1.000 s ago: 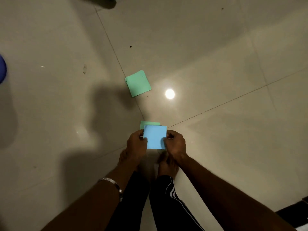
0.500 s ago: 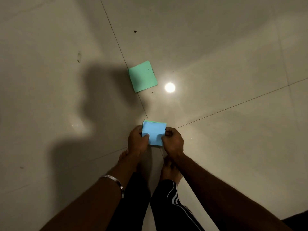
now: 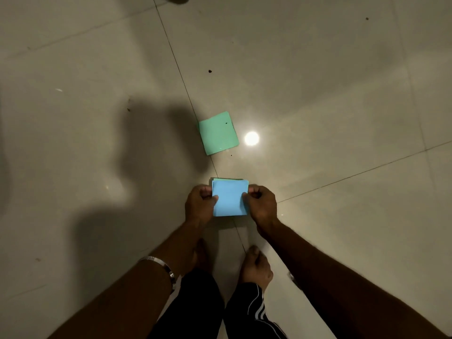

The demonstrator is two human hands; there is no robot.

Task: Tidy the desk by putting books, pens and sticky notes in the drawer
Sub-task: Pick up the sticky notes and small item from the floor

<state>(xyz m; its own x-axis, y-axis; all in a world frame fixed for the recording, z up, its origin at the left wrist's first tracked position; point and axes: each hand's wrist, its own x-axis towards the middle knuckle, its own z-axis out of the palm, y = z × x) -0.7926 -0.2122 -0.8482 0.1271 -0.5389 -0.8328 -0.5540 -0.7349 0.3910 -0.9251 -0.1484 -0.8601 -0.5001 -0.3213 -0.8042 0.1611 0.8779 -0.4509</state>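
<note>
A small stack of sticky notes (image 3: 230,199), blue on top with a green edge showing behind it, is held above the floor between both hands. My left hand (image 3: 199,204) pinches its left edge and my right hand (image 3: 261,204) pinches its right edge. A green sticky note (image 3: 218,133) lies flat on the tiled floor a short way beyond the hands. No drawer, books or pens are in view.
The pale tiled floor (image 3: 330,94) fills the view, with a bright lamp reflection (image 3: 251,138) right of the green note. My bare feet (image 3: 255,267) and dark trousers stand below the hands. A dark shadow lies to the left.
The green note behind the blue one has been squared up, so only a thin edge shows. The view has shifted a little; the hands keep their hold.
</note>
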